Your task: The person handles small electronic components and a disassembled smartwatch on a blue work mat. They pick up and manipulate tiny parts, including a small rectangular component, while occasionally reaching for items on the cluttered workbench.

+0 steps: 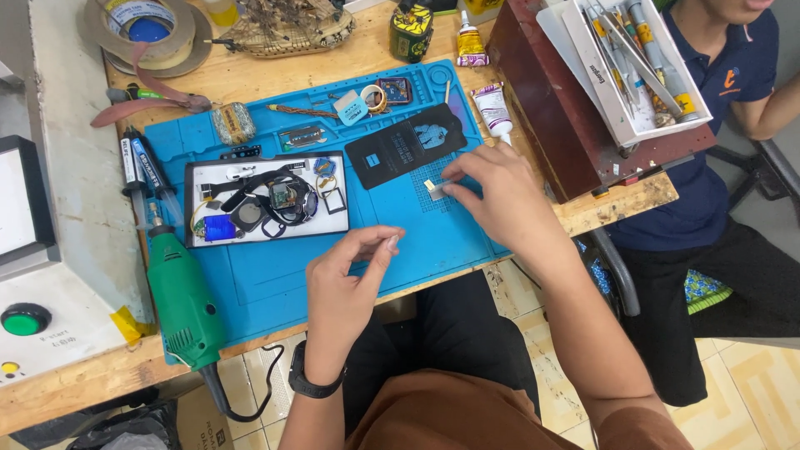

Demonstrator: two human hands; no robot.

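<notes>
Right hand: our right hand (492,196) pinches a tiny pale strip (432,188) between thumb and forefinger, low over the blue work mat (267,283), just below the black card (406,144)
Left hand: our left hand (346,279) hovers at the mat's near edge, thumb and forefinger closed together; we cannot tell whether anything sits between them
Small parts: the white tray (337,223) to the left carries a watch body with straps, a blue cell and loose frames, well apart from both hands
Risk of dropping: we judge the strip slight enough to slip from the pinch, and it could be hard to find on the mat
Risk of sticking: if the strip is adhesive, it may curl onto a fingertip or land crooked
Risk at the edge: the green rotary tool (183,304) overhangs the bench (83,379) front; a knock from our left forearm could send it down
Risk behind: the glue tube (493,108) lies just beside the card, near our right knuckles, and could be nudged
</notes>
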